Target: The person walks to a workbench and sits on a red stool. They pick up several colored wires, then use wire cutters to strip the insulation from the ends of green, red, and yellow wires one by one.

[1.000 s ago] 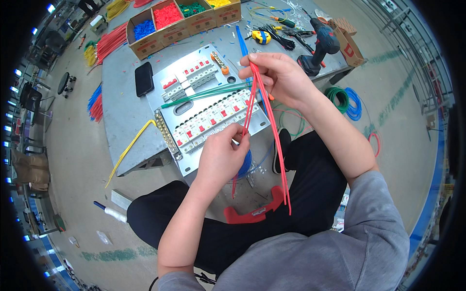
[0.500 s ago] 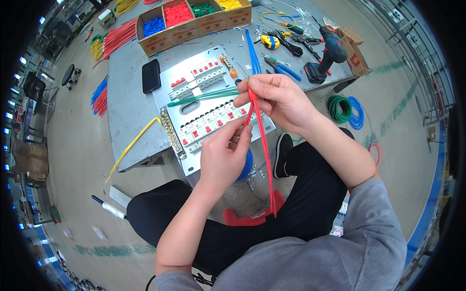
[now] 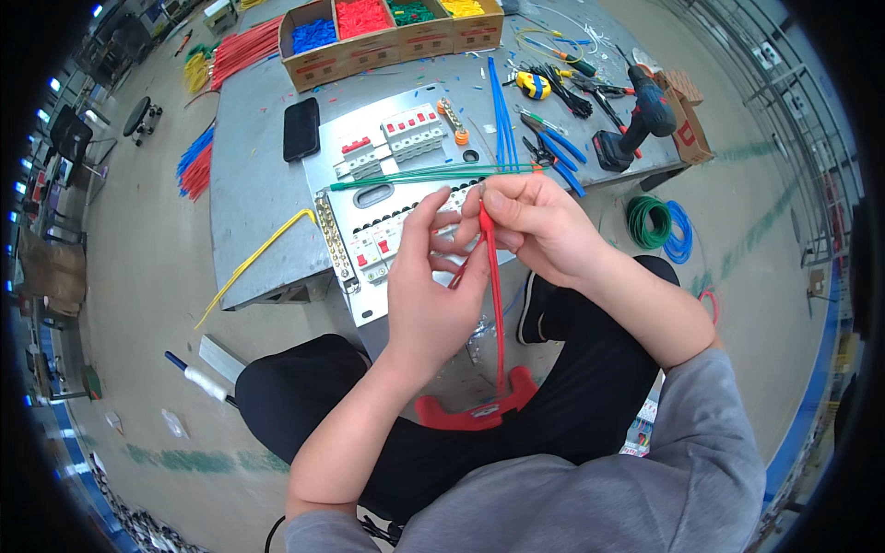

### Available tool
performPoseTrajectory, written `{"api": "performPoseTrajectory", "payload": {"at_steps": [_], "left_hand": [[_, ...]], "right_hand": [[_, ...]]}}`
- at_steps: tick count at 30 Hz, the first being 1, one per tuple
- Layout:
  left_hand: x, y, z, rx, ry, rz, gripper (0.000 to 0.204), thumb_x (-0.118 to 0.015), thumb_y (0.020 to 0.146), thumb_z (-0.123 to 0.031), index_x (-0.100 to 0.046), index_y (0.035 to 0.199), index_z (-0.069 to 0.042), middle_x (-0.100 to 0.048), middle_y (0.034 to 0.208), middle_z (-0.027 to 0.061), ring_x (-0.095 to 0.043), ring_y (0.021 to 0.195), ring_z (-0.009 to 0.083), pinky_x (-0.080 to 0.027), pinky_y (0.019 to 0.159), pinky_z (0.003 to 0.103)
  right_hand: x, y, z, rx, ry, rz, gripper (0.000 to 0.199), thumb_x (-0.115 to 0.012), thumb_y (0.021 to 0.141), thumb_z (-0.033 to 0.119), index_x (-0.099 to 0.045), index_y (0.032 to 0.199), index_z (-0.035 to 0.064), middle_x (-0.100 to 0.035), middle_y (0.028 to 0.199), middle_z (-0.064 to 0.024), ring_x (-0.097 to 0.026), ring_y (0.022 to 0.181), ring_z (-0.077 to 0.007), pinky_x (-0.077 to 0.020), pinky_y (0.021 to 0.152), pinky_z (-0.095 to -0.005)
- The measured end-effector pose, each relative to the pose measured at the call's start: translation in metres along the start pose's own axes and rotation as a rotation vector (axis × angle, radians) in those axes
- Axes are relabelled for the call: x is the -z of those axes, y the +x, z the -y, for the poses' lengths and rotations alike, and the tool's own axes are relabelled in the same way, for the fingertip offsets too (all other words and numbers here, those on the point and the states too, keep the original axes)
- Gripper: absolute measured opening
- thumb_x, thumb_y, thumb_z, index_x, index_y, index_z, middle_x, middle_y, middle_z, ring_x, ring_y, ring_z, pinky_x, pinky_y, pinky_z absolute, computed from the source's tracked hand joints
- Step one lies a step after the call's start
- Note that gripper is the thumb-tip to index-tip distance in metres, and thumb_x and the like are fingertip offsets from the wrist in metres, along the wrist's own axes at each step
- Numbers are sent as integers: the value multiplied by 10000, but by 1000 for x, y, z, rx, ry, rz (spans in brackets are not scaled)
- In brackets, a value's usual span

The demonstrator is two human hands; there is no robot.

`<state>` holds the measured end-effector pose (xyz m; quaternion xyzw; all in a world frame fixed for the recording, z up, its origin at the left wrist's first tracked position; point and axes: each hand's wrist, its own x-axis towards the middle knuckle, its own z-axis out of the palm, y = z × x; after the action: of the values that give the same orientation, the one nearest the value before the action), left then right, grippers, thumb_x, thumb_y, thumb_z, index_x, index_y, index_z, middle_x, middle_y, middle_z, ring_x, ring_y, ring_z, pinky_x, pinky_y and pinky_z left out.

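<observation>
Over the near edge of a metal mounting panel (image 3: 369, 315), a bundle of red wires (image 3: 498, 323) hangs from my right hand (image 3: 548, 226), which pinches its upper end between thumb and fingers. Close beside it, my left hand (image 3: 433, 290) has curled fingers around one of the red wires, partly hidden by the thumb. The panel carries circuit breakers (image 3: 413, 134) and a brass terminal strip (image 3: 332, 240). Green wires (image 3: 415, 175) lie across it, passing behind my fingertips, and blue wires (image 3: 502, 115) lie beyond my right hand.
Several yellow wires (image 3: 253, 265) overhang the table's left edge near a black phone (image 3: 301, 129). Behind stands a cardboard box (image 3: 369, 52) of coloured caps. Pliers (image 3: 558, 147), a tape measure (image 3: 533, 85) and a cordless drill (image 3: 636, 120) lie right. A red stool (image 3: 475, 415) is below.
My left hand's fingers have spread and risen toward the right hand's fingertips. The red wires hang straighter. The view has shifted slightly, with the table appearing lower and further right.
</observation>
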<state>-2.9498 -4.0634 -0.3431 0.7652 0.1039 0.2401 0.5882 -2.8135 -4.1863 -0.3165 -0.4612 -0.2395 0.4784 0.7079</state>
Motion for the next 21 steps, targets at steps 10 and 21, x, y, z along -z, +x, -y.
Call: {"api": "performPoseTrajectory", "payload": {"at_steps": [10,21], "left_hand": [[2,-5,12,-484,361,-63,589,-646,893,22,-473,1454,63,-651,1216,232,-669,1081,382,-556,908,428],[22,-19,7,-252,197,-82,478,-809,811,-59,-625,1246,12,-709,977,99,-689,643,155,-553,576,288]], "right_hand": [[-7,-7,-19,-1,99,54,302,-596,1067,263,-695,1104,-20,-746,942,-112,-453,674,-70,-397,667,-218],[-24,-9,-18,-150,96,78,388,-558,1090,314,-695,1162,-42,-764,1007,-135,-473,672,-53,-442,688,-227]]}}
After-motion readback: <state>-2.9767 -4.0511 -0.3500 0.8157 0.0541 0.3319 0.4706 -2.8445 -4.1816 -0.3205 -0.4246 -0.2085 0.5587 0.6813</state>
